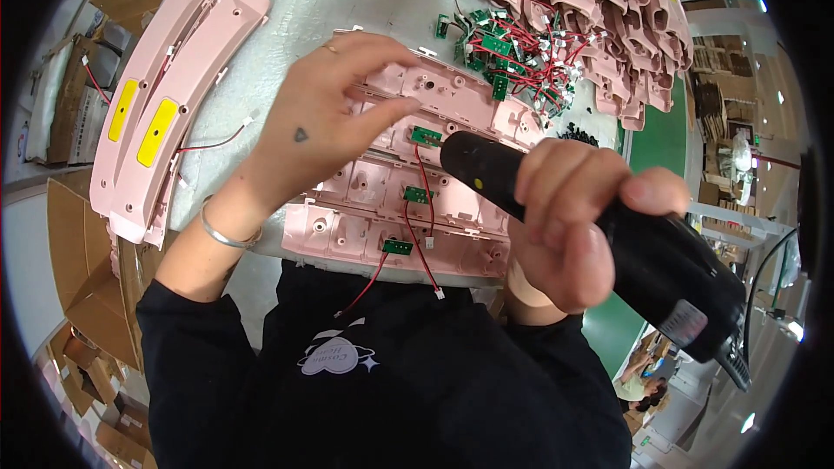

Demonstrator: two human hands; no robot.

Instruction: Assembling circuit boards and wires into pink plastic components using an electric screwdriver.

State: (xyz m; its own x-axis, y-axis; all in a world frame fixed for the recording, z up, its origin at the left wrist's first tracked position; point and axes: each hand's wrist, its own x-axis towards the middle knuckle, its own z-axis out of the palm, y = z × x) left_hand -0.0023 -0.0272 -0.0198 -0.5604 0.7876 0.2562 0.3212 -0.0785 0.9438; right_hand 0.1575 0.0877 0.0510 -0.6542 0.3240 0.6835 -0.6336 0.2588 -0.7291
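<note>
Several pink plastic shells (473,97) lie side by side before me, inner faces up. Small green circuit boards sit in them: a near one (397,247), a middle one (419,194) and a far one (426,135). Red and dark wires with white plugs trail from the boards toward me. Over the left part of the far shells hovers my left hand (326,113), thumb and forefinger apart with nothing visible between them. A black electric screwdriver (669,265) is gripped in my right hand (569,217). Its front end points left, near the far board, and hides part of the shells.
Two curved pink covers (208,61) with yellow labels lie at the left. Beyond the shells are a heap of wired circuit boards (497,45), small black screws (578,133) and a large pile of pink parts (599,0). Cardboard boxes (91,260) stand left of the table.
</note>
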